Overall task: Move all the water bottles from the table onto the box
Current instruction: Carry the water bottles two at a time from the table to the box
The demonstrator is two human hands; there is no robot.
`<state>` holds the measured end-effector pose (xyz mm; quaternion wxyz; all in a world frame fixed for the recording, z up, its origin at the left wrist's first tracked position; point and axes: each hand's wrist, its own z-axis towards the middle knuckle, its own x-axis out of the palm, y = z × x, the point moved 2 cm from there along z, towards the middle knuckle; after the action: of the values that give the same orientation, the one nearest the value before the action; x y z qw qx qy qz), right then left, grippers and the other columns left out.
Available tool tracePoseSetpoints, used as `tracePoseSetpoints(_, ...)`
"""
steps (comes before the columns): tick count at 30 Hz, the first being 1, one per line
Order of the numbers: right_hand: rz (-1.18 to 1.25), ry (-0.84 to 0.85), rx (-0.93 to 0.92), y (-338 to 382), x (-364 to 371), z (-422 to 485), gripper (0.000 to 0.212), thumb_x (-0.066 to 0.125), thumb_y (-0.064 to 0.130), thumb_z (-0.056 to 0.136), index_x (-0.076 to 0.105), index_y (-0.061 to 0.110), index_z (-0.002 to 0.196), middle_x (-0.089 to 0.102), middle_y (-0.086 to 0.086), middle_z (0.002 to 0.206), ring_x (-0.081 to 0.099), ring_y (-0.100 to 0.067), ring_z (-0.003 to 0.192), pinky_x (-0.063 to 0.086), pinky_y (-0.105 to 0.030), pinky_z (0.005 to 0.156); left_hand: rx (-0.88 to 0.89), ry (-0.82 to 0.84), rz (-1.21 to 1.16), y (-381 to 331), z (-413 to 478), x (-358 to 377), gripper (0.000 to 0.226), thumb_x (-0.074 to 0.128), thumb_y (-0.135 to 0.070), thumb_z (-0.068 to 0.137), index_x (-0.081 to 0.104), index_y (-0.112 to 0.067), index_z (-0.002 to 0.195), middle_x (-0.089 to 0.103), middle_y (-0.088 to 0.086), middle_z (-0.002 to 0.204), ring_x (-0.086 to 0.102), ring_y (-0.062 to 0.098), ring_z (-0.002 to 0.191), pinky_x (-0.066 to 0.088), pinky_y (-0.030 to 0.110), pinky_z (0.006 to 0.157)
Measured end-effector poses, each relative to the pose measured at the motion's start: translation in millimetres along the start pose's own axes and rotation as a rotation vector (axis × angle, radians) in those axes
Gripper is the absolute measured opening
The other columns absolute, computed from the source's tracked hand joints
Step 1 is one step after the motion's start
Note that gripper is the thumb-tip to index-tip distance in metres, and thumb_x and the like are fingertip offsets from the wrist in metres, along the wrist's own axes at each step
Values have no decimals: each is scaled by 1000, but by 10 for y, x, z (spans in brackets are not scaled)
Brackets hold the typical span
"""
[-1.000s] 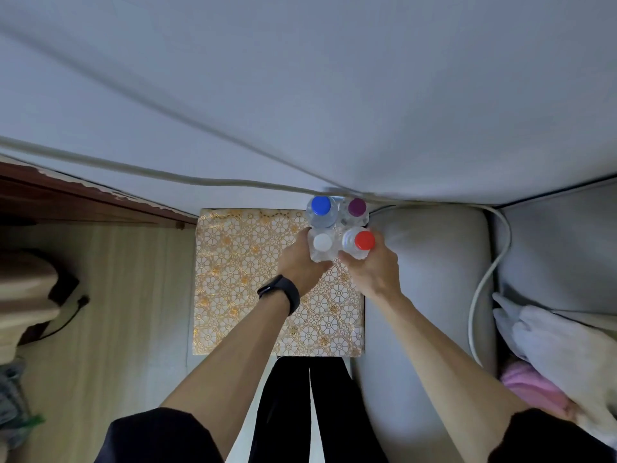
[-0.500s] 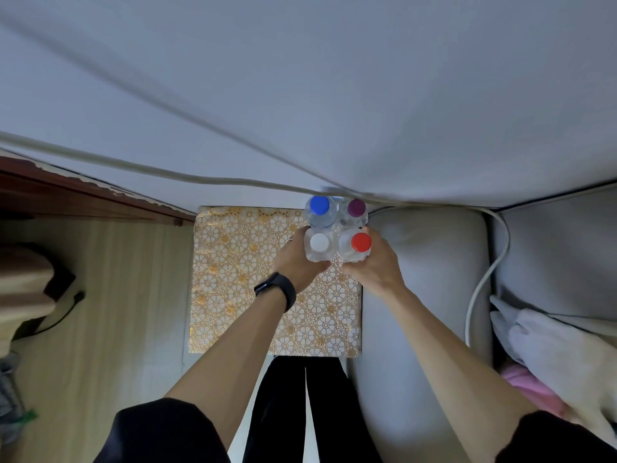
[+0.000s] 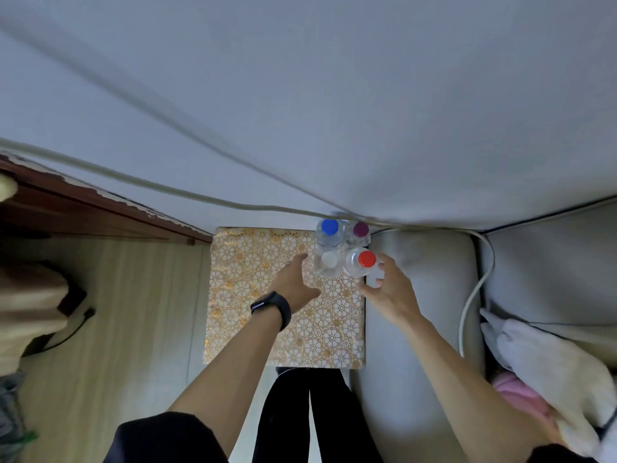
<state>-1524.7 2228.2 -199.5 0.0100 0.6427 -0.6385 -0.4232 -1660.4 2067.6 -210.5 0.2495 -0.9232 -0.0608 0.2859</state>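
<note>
Several clear water bottles stand upright in a tight cluster at the far right corner of a gold flower-patterned surface (image 3: 253, 302): a blue-capped bottle (image 3: 329, 227), a purple-capped bottle (image 3: 360, 229), a white-capped bottle (image 3: 329, 260) and a red-capped bottle (image 3: 366, 259). My left hand (image 3: 295, 284), with a black wristband, hovers just left of the white-capped bottle, fingers spread, holding nothing. My right hand (image 3: 389, 289) hovers just right of the red-capped bottle, fingers open and loosely bent, also holding nothing.
A grey cushioned seat (image 3: 417, 329) adjoins the patterned surface on the right, with a white cable (image 3: 474, 295) running along it. White and pink cloth (image 3: 551, 379) lies at the right. Pale wood floor (image 3: 117, 329) and a dark wooden edge (image 3: 100, 208) are at the left.
Both hands have let go of the white-capped and red-capped bottles and drawn back and apart. The two bottles now stand free beside the other two.
</note>
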Motion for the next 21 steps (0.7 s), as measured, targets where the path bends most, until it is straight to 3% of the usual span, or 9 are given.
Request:
tracePoseSetpoints(3, -53, -26, 9, 185, -108, -428, 74, 71, 36, 88, 33, 19, 150, 46, -2, 149, 49, -23, 133, 42, -45, 109, -5, 4, 51, 40, -359, -240, 80, 75, -24, 83, 31, -22, 150, 55, 9, 137, 59, 23, 105, 47, 28, 79)
tracePoseSetpoints(5, -106, -40, -46, 382, -183, -770, 66, 66, 37, 91, 38, 22, 149, 46, -1, 149, 48, -20, 133, 39, -38, 110, 11, -11, 58, 46, -655, -424, 75, 71, -28, 85, 32, -25, 149, 52, 8, 141, 60, 24, 110, 48, 30, 80)
tracePoseSetpoints(8, -145, -43, -209, 778, -256, -1299, 48, 63, 37, 93, 51, 30, 138, 51, 6, 142, 48, -15, 127, 36, -28, 103, 59, -69, 49, 65, -1179, -715, 66, 67, -34, 88, 37, -28, 147, 52, 4, 142, 60, 21, 111, 51, 29, 82)
tracePoseSetpoints(14, -187, -47, -631, 1700, -58, -2010, 26, 68, 36, 90, 71, 33, 116, 60, 16, 124, 50, -6, 122, 41, -27, 104, 70, -311, -7, 499, -2111, -1293, 56, 56, -45, 93, 38, -33, 144, 54, 3, 137, 62, 21, 105, 52, 31, 79)
tracePoseSetpoints(16, -240, 0, -758, 2010, 106, -2110, 26, 65, 39, 90, 71, 33, 114, 61, 19, 120, 51, -6, 120, 41, -26, 103, 9, -407, -34, 754, -2365, -1477, 55, 52, -46, 93, 37, -34, 144, 55, 4, 134, 57, 21, 111, 51, 32, 84)
tracePoseSetpoints(19, -335, 68, -926, 2454, 405, -2242, 27, 65, 37, 91, 72, 30, 115, 63, 18, 120, 49, -9, 121, 30, -11, 99, -104, -563, -93, 1187, -2814, -1676, 52, 51, -40, 93, 39, -33, 144, 54, 6, 134, 51, 26, 121, 46, 37, 97)
tracePoseSetpoints(21, -395, 129, -1035, 2709, 637, -2343, 29, 64, 36, 93, 70, 28, 120, 63, 15, 123, 47, -9, 124, 28, -13, 101, -185, -669, -147, 1484, -3157, -1719, 51, 53, -36, 94, 41, -31, 144, 53, 5, 138, 49, 27, 125, 43, 37, 101)
